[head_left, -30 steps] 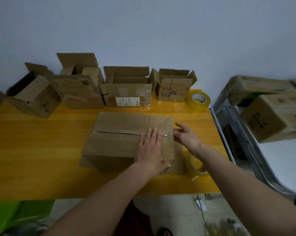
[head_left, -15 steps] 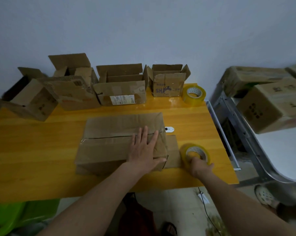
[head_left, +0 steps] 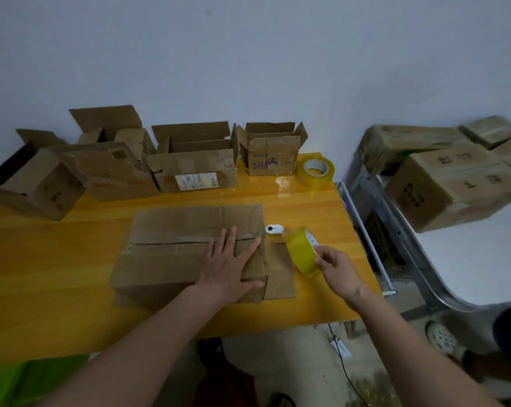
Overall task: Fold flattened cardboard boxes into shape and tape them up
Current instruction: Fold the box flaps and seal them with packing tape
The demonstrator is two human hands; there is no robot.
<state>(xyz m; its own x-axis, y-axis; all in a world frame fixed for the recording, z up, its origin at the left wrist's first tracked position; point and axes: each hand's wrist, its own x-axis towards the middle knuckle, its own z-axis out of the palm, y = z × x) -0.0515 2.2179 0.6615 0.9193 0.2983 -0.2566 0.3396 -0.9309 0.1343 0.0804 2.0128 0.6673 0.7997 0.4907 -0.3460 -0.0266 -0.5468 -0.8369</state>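
Note:
A closed brown cardboard box [head_left: 172,254] lies in the middle of the yellow table [head_left: 43,274], its two top flaps meeting in a seam. My left hand [head_left: 229,264] presses flat on the box's right end, fingers straight across the seam. My right hand [head_left: 338,267] grips a yellow tape roll [head_left: 300,250], lifted off the table just right of the box. A small white cutter [head_left: 274,229] lies on the table by the box's far right corner.
Several open-topped boxes [head_left: 194,163] stand in a row along the table's back edge. A second tape roll [head_left: 316,168] sits at the back right corner. Stacked boxes [head_left: 451,183] rest on a grey surface to the right. Floor and a cable show below the table's front edge.
My right hand left the box's seam, took hold of the tape roll lying near the table's front right and lifted it up toward the box. The left hand stayed pressing on the box.

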